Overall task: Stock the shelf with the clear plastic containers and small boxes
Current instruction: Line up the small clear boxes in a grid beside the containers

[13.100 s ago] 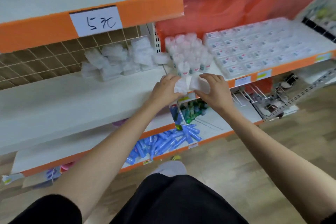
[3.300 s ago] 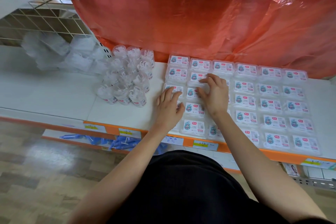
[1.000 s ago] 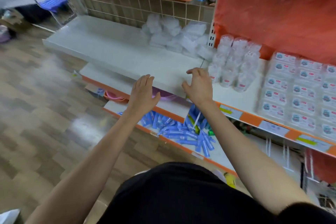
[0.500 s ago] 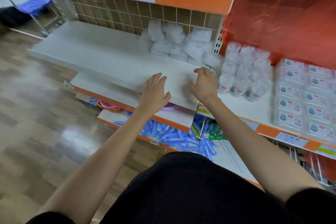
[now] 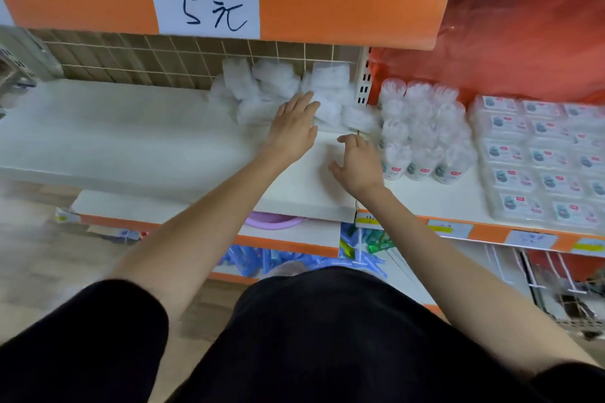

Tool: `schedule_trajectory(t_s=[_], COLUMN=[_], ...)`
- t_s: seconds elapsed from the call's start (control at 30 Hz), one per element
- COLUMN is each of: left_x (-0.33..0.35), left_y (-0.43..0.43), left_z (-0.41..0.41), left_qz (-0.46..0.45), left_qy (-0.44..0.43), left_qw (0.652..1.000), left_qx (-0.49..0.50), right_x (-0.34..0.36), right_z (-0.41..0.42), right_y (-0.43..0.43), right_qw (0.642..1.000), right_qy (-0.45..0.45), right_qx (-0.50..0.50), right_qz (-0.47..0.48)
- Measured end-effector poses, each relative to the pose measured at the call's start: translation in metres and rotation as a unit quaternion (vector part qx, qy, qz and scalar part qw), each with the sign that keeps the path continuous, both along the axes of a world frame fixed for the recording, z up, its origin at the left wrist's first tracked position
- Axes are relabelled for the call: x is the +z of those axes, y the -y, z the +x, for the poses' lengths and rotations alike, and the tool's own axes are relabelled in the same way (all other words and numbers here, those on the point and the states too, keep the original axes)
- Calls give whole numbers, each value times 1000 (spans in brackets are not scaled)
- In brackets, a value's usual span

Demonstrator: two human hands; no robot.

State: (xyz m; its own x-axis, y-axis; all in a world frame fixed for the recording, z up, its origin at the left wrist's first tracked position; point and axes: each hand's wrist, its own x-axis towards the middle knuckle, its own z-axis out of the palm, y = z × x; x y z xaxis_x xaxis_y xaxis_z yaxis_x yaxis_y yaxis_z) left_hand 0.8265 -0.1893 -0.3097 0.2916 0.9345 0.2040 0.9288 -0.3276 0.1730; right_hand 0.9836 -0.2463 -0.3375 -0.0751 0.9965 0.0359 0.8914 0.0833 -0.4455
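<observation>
Now reaching with the left hand [image 5: 293, 131], flat and empty, into blurred white packets [image 5: 278, 88], perhaps touching. Hovering the right hand [image 5: 358, 162], loosely curled and empty, just beside the clear plastic containers [image 5: 422, 134]: risks toppling them with a careless sweep. Small boxes [image 5: 537, 154] farther right, rowed on the shelf [image 5: 458, 203].

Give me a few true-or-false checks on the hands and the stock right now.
1. The left hand holds a box. False: it is empty, fingers straight, at the white packets.
2. The clear containers stand just right of the right hand. True.
3. The small boxes sit on the floor. False: they lie in rows on the shelf.
4. The price sign sits higher than both hands. True.
</observation>
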Motion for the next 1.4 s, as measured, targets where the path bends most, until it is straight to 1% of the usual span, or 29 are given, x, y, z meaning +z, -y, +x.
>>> schedule_trajectory(t_s=[0.13, 0.23, 0.37, 0.43, 0.57, 0.8, 0.87, 0.93, 1.0, 1.1, 1.2, 1.4], left_x=[-5, -11, -20, -22, -24, -15, -15, -18, -28, -45, -54, -56], left_y=[-30, -45, -54, -57, -58, -42, -30, -18, -8, 8, 21, 33], left_z=[5, 5, 4, 3, 2, -15, -29, -45, -59, -74, -81, -86], left_qz=[-7, -20, -29, -17, -9, 22, 44, 42, 29, 24, 7, -14], left_qy=[-42, -73, -78, -62, 1, 51, 79, 108, 111, 108, 115, 116], left_qw=[996, 993, 990, 991, 993, 992, 990, 990, 992, 993, 993, 993], left_qx=[-74, -91, -111, -118, -122, -112, -108, -77, -48, -36, -24, -17], right_x=[-10, -16, -18, -16, -11, -1, 4, 6, 4, -1, -5, -3], right_z=[-5, -9, -13, -14, -13, -8, -7, -7, -8, -13, -10, -13], right_y=[-6, -9, -9, -10, -18, -47, -56, -65, -70, -75, -75, -57], right_qw=[999, 997, 996, 996, 996, 991, 991, 991, 991, 990, 988, 988], right_qy=[-12, -13, -8, 5, 24, 53, 68, 85, 95, 95, 103, 97], right_qx=[-46, -65, -83, -79, -75, -83, -86, -89, -89, -104, -111, -66], right_qz=[23, 30, 35, 36, 49, 87, 76, 43, 13, 6, 35, 105])
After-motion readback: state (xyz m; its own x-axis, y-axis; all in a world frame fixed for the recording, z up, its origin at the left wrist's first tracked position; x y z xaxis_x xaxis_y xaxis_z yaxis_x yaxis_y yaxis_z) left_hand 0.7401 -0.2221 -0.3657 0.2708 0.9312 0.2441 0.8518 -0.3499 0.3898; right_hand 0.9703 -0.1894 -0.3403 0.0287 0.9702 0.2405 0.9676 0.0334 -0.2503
